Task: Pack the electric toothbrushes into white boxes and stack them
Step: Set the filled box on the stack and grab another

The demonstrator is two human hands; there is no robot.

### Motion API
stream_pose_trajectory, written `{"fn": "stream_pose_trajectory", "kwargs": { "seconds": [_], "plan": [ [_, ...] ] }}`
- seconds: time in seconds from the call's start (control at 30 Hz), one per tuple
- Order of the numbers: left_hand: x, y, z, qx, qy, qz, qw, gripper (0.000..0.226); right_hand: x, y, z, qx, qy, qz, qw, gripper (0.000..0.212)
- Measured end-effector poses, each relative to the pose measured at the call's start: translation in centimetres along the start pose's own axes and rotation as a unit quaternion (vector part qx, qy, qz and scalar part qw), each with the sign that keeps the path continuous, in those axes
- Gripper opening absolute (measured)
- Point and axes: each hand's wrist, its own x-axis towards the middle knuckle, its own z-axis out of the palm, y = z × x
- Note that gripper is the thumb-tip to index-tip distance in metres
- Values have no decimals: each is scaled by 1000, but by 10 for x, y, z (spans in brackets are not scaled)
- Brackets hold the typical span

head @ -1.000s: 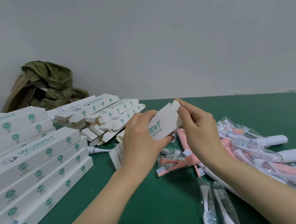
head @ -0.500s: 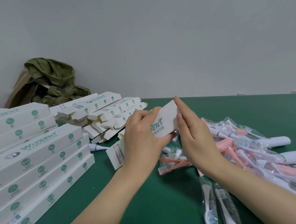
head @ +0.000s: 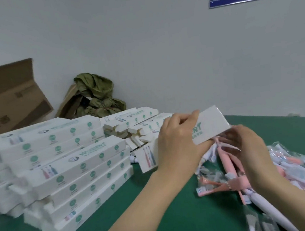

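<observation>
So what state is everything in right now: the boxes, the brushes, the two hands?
Held box: lifted, tilted, visible end looks closed.
Left hand: grips that box.
Right hand: below the box's end, blurred; grip unclear.
Stacked boxes: closed, piled in layers.
Loose boxes: end flaps open.
Toothbrushes: bagged, in a heap.
Brown carton: flap up.

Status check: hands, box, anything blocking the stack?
Left hand grips white box, held above table. Right hand below box end, blurred, hold unclear. Stack at left, nothing in between.
</observation>
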Motion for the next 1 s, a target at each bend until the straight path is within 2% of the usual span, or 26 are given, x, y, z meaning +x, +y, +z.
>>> {"fn": "stream_pose_trajectory", "kwargs": {
  "seconds": [0.07, 0.17, 0.27, 0.33, 0.47, 0.53, 0.7, 0.77, 0.87, 0.9, 1.0],
  "plan": [
    [19, -10, -16, 49, -57, -30, 997, 65, 4, 10, 1, -95, -40, 57, 993, 20],
    [49, -32, -48, 164, -133, -73, 975, 36, 5, 25, 5, -236, -136, 82, 959, 11],
    [72, -55, -81, 241, -193, -175, 935, 38, 1, 22, 5, -340, -179, 15, 923, 18],
    [80, -69, -101, 295, -244, -234, 893, 45, -1, 19, 6, -401, -201, -27, 893, 17],
    [78, -95, -125, 373, -340, -295, 811, 47, -6, 17, 9, -456, -235, -69, 855, 12],
    [72, -102, -127, 394, -353, -296, 796, 49, -7, 16, 9, -468, -242, -82, 846, 13],
    [60, -103, -125, 430, -315, -239, 812, 42, -14, 19, 8, -513, -273, -108, 807, 13],
    [55, -98, -114, 421, -283, -182, 842, 42, -16, 23, 8, -515, -289, -103, 800, 15],
    [43, -90, -78, 299, -253, -116, 913, 46, -17, 27, 8, -514, -294, -102, 799, 15],
    [39, -87, -63, 268, -253, -110, 923, 43, -18, 28, 9, -514, -292, -107, 800, 14],
    [27, -91, -17, 262, -305, -101, 910, 35, -18, 28, 11, -515, -284, -132, 798, 15]
  ]
}}
